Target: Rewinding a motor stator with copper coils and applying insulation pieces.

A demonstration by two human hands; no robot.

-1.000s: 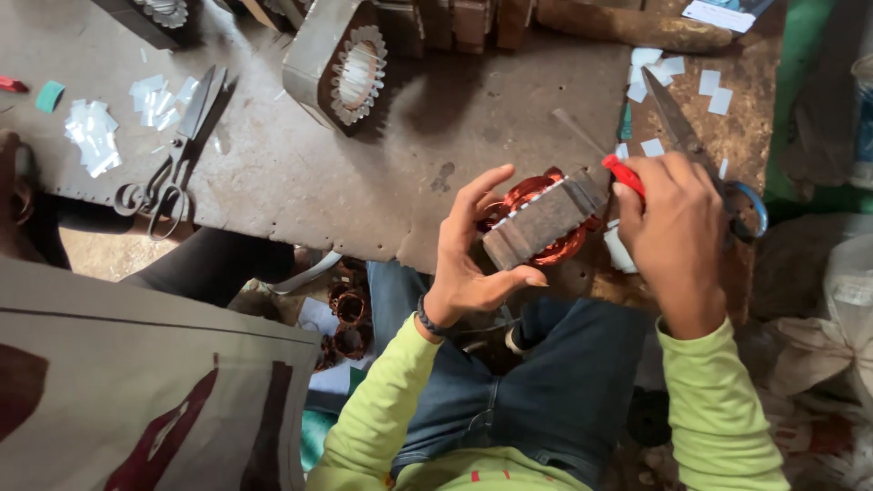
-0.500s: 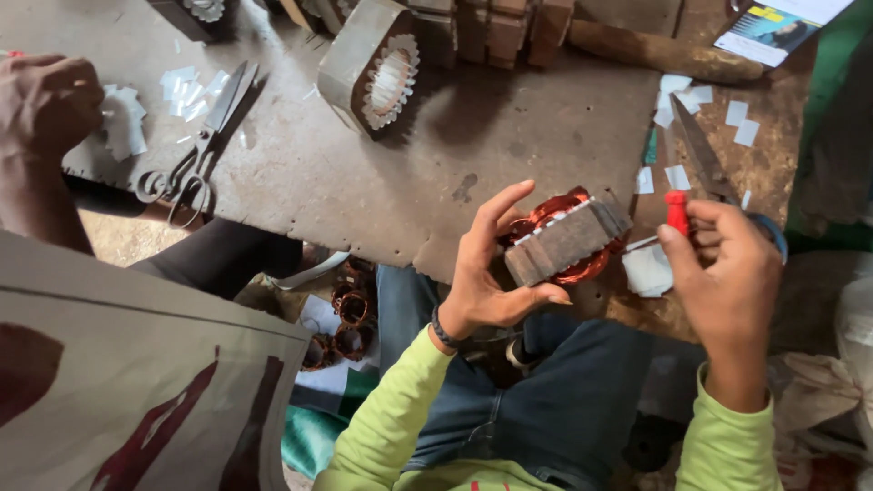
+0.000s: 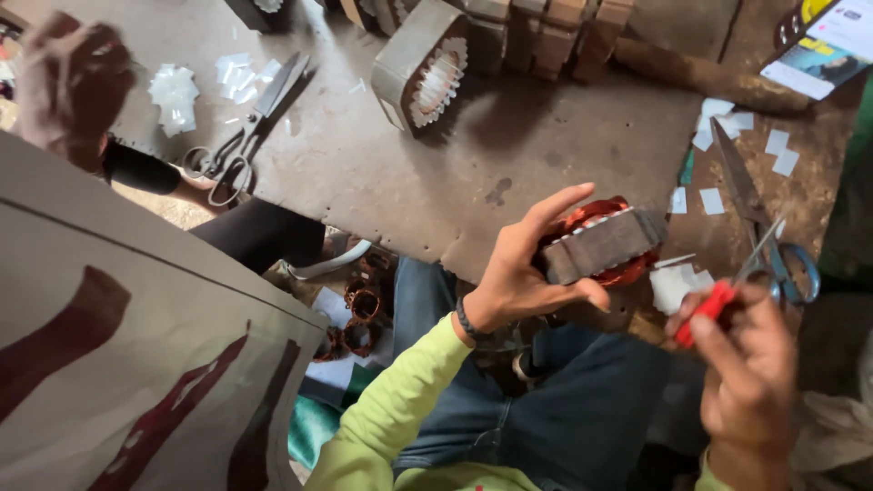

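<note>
In the head view, a grey metal worktable (image 3: 382, 182) is seen from above. On it lie a pair of grey scissors (image 3: 244, 127), scraps of white paper (image 3: 175, 94), a second motor stator with white slot liners (image 3: 424, 78) and a row of wooden blocks (image 3: 546, 20). Blue-handled scissors (image 3: 768, 232) and small white paper squares (image 3: 737, 123) are laid on the brown surface at the right. A large grey board with dark red shapes (image 3: 118, 364) blocks the lower left. Another person's hand (image 3: 73, 82) is blurred at the upper left.

A stator with copper windings (image 3: 600, 244) is clasped in the left hand (image 3: 523, 268) above the table edge, thumb under it and fingers spread over the top. The right hand (image 3: 750, 373) is closed around a red-handled tool (image 3: 707, 311), held just right of the stator and apart from it.

The tool's tip is blurred against the scissors and cannot be made out. The right hand is partly cut off by the lower edge.
</note>
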